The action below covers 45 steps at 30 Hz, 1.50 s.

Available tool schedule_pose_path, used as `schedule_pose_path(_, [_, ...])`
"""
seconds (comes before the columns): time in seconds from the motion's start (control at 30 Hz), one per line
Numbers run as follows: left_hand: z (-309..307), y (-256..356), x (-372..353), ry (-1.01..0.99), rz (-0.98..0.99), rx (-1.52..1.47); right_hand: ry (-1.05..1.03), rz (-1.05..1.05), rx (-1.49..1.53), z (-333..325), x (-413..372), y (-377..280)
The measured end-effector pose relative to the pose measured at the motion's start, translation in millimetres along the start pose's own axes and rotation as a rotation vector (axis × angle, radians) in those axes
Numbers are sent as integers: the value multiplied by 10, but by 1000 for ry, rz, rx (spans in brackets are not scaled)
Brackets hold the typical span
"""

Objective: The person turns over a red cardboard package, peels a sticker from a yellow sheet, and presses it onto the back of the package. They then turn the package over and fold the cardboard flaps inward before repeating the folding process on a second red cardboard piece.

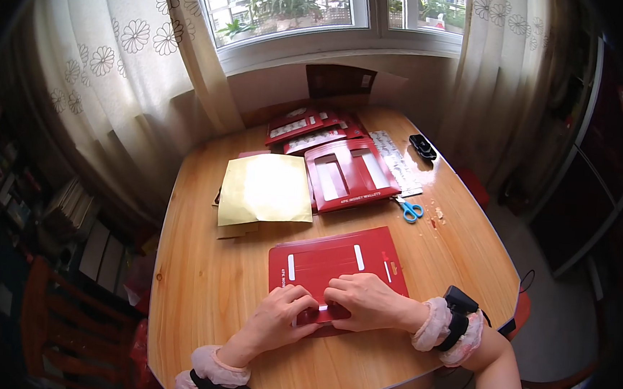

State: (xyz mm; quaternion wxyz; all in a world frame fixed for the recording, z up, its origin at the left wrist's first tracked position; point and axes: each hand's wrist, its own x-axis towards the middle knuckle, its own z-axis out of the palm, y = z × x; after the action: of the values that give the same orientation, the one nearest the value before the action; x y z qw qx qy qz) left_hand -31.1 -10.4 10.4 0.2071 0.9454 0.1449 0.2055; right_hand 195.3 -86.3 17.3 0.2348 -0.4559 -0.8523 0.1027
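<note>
A flat red cardboard package with white slots and small white print lies on the near part of the table. Its near edge is between the fingers of my left hand, which are closed in a pinch. Close beside it, the fingers of my right hand bend over the same edge and grip it. A small white patch shows between the two hands. The fingertips and part of the near edge are hidden.
Beyond the package lie yellow sheets, a red windowed package printed "MONEY WALLETS", and several more red packages. Blue-handled scissors, small scraps and a black object are on the right of the wooden table.
</note>
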Motion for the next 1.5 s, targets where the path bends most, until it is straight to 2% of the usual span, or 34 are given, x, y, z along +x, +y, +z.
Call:
schedule_pose_path(0.23, [-8,9,-10,47,-84,-62,-157,156,-29,-230,-80,21])
schedule_pose_path(0.8, [42,8,-11,122,-94,-64,-192,205,49,-286,-67,86])
schedule_pose_path(1.07, [62,-10,8,151,-106,-48,-114,221,91,-259,-79,173])
schedule_pose_path(1.13, [44,55,39,168,-249,-123,-79,234,101,-213,-76,212])
schedule_pose_path(1.23, [100,0,43,199,-280,-130,-34,261,124,-183,-59,243])
schedule_pose_path(1.5, [116,-40,46,242,-271,-117,96,207,57,-15,-71,331])
